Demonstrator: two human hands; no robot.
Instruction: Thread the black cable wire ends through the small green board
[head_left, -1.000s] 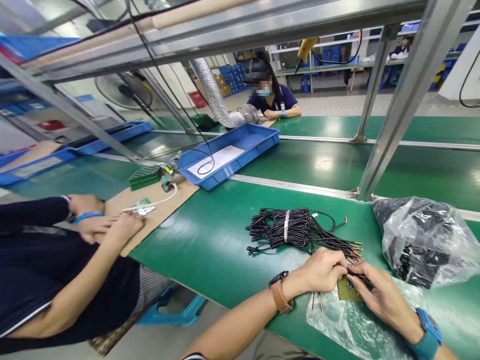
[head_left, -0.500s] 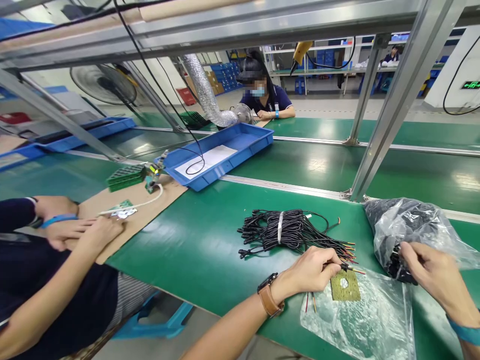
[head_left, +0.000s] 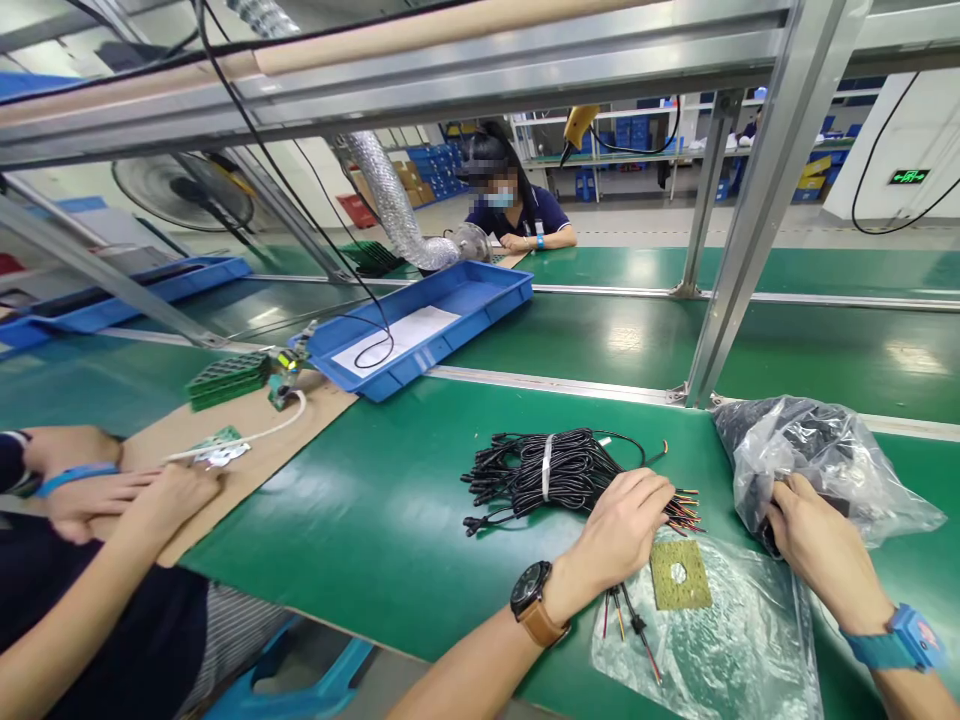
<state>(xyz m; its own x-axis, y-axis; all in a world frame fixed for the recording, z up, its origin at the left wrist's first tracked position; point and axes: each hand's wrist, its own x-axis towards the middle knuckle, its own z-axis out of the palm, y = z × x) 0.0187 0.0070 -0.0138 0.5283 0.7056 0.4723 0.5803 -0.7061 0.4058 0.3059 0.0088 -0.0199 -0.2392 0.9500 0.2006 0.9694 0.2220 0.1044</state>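
Note:
My left hand [head_left: 630,515] lies over the stripped ends of a bundle of black cables [head_left: 574,465], its fingers curled around a cable there. A white tie binds the bundle. Below that hand, a cable end with a small black sleeve [head_left: 637,625] hangs over a flat clear plastic sheet [head_left: 750,640], with other wire ends beside it. Also on the sheet is a yellowish square pad [head_left: 679,578] with a round hole. At the mouth of a clear plastic bag [head_left: 832,440] of black parts, my right hand [head_left: 814,540] has bent fingers, their tips hidden.
A blue tray [head_left: 427,340] holding a white paper stands behind the green table [head_left: 375,510]. A metal post [head_left: 742,260] rises behind the bag. On the left, a co-worker's hands [head_left: 165,505] rest over brown cardboard. Another person [head_left: 517,215] sits across.
My left hand has let go of the sleeved cable end, which now lies below it, and has moved onto the bundle's wire ends. My right hand's fingers have pushed into the bag's mouth.

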